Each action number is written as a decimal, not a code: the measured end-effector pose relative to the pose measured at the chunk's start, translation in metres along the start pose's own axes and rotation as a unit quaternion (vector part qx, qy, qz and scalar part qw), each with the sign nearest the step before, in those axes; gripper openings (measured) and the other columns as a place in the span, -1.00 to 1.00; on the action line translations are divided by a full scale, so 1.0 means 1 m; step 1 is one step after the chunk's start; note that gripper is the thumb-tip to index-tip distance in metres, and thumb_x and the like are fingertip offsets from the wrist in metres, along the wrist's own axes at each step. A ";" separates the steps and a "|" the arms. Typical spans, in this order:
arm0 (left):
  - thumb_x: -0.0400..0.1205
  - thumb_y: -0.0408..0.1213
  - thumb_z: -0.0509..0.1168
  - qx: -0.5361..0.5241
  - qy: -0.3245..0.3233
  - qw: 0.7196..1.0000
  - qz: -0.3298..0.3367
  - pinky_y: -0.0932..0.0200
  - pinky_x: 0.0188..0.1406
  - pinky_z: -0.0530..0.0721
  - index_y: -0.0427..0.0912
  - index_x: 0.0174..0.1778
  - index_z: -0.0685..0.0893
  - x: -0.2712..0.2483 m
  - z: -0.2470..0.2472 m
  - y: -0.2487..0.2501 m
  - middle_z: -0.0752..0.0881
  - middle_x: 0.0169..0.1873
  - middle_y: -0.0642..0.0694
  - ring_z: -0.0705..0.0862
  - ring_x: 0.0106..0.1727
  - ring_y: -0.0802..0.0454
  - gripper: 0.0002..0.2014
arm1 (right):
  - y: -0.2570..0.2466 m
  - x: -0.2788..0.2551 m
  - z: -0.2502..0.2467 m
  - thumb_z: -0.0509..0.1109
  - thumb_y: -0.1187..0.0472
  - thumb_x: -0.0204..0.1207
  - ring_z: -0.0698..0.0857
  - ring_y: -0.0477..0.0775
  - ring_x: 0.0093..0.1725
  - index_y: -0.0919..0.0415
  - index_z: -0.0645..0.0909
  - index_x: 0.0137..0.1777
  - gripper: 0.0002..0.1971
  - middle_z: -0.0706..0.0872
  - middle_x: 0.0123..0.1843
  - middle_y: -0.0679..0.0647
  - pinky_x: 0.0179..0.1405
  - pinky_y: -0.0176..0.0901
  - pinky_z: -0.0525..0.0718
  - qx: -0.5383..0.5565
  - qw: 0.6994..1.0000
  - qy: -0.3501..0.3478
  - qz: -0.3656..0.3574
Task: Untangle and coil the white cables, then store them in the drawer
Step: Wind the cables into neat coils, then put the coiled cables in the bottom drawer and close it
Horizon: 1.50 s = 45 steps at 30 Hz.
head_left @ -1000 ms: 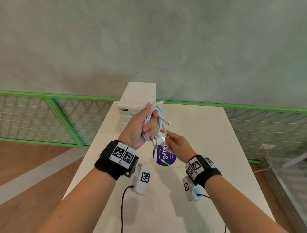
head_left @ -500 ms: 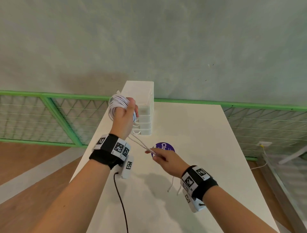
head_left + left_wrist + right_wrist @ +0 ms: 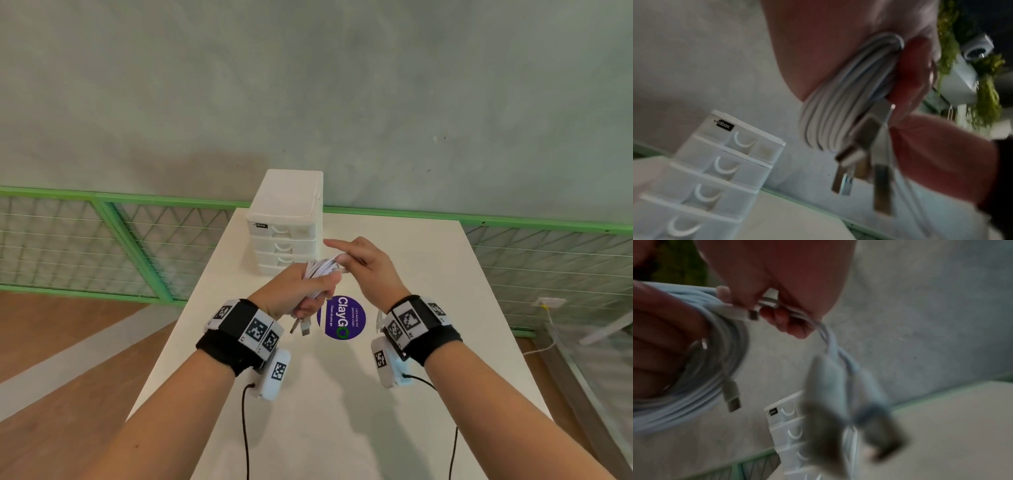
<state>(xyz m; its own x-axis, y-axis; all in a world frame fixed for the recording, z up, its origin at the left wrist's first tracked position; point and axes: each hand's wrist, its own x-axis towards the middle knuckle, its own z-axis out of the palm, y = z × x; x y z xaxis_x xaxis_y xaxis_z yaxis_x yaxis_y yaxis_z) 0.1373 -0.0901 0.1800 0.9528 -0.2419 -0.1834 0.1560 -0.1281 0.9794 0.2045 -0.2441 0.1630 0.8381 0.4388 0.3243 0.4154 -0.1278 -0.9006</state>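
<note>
Above the table (image 3: 308, 428), one cable coil (image 3: 317, 270) in the left grip (image 3: 298, 291), two plug ends (image 3: 849, 402) dangling from the right grip's (image 3: 366, 263) pinch.

White cables (image 3: 317, 270) coiled, drawers (image 3: 281, 246) shut

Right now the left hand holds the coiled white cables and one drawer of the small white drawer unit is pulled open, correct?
Not quite. The left hand does hold the coiled white cables, but every drawer of the drawer unit that shows is closed, as the head view shows.
</note>
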 end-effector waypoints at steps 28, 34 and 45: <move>0.50 -0.04 0.41 -0.065 0.133 0.989 0.016 0.10 -0.28 0.61 -0.25 -0.05 0.72 0.011 0.008 0.010 0.67 -0.42 -0.15 0.66 -0.38 -0.01 -0.68 | -0.023 -0.010 0.005 0.18 0.07 0.65 0.69 0.08 0.02 0.15 0.65 0.04 -0.75 0.75 -0.02 0.15 0.20 0.11 0.62 0.147 0.983 0.025 0.105; 0.56 -0.09 0.36 -0.105 0.191 0.974 0.058 0.20 -0.51 0.50 -0.25 -0.07 0.70 0.014 0.014 0.016 0.51 -0.65 0.01 0.50 -0.54 0.03 -0.75 | -0.031 -0.013 0.004 0.02 -0.08 0.67 0.70 -0.12 0.11 0.16 0.58 0.27 -0.56 0.74 0.12 0.05 0.17 -0.20 0.63 0.165 0.984 0.002 0.075; 0.57 -0.09 0.31 -0.241 0.296 0.909 0.170 0.27 -0.55 0.46 -0.24 0.03 0.51 0.021 0.027 0.019 0.41 -0.66 0.08 0.42 -0.60 0.13 -0.70 | -0.016 -0.026 0.015 -0.04 -0.17 0.63 0.69 0.12 0.16 -0.06 0.52 0.36 -0.54 0.72 0.17 0.12 0.07 -0.03 0.68 0.343 0.925 0.016 0.160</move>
<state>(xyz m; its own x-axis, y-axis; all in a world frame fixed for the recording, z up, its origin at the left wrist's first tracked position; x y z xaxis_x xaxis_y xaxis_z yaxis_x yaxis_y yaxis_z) 0.1533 -0.1237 0.1922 0.9180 0.3896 0.0738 -0.2130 0.3275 0.9205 0.1706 -0.2398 0.1645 0.8940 0.4481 0.0069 -0.1695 0.3524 -0.9204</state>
